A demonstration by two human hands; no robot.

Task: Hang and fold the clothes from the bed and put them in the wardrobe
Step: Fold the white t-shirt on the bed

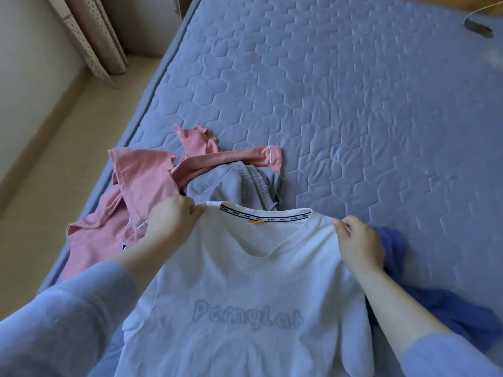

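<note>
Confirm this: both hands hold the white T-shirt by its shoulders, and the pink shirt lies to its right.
Not quite. The head view shows the pink shirt lying left of the white T-shirt, not right. The left hand and right hand do hold its shoulders.

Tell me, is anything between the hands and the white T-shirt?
Nothing visible: the left hand and right hand both pinch the white printed T-shirt at its shoulders. The wardrobe is out of view.

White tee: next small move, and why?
Probably lower the tee flat onto the bed to fold: left hand and right hand pinch its shoulders, holding it spread, and bare quilt lies just right of the pile.
</note>
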